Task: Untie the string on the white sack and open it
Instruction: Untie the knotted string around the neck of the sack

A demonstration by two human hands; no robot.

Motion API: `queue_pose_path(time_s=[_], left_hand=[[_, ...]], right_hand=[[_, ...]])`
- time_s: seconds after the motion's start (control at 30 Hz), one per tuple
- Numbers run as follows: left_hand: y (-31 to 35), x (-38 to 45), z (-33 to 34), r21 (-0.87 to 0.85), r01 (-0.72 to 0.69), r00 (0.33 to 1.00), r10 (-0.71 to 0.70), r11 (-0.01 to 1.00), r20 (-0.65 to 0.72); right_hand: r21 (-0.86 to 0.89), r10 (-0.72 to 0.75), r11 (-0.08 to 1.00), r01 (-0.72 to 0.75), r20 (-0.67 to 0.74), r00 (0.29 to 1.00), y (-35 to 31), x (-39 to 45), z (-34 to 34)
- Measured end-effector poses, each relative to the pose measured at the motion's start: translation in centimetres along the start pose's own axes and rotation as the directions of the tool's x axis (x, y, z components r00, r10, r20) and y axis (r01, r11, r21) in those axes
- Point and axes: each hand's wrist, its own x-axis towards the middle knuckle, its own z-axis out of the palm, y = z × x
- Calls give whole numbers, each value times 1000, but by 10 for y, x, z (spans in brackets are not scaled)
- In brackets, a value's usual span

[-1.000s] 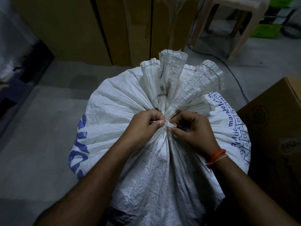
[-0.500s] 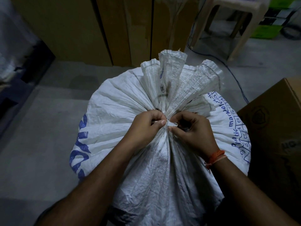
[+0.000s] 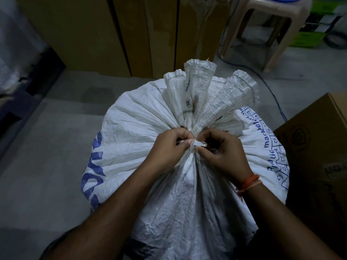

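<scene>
One white sack, neck gathered, one string tied. Two hands: left hand and right hand, each grip pinching string. One cardboard box beside.

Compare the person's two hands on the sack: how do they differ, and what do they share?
The left hand has a bare wrist; the right hand has an orange thread tied around its wrist. The left hand lies toward the sack's big blue letters, the right toward the small blue print. Both pinch the white string at the gathered neck, which is not yet open.
</scene>
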Motion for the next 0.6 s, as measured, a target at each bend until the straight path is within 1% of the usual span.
queue_pose_path(time_s=[0.13,0.33,0.47,0.6], left_hand=[[0,-1,0,-50,8,1000,-8,999,-1],[3,-5,-3,-73,17,1000,-16,997,10],[5,-5,-17,84,1,1000,0,996,-17],[6,-7,-20,95,16,1000,-15,995,-17]], right_hand=[[-17,-13,1000,13,-3,1000,0,-1,1],[32,-9,999,9,-1,1000,2,2,-1],[28,-10,1000,10,-1,1000,3,1,0],[24,-2,1000,2,-16,1000,3,0,0]])
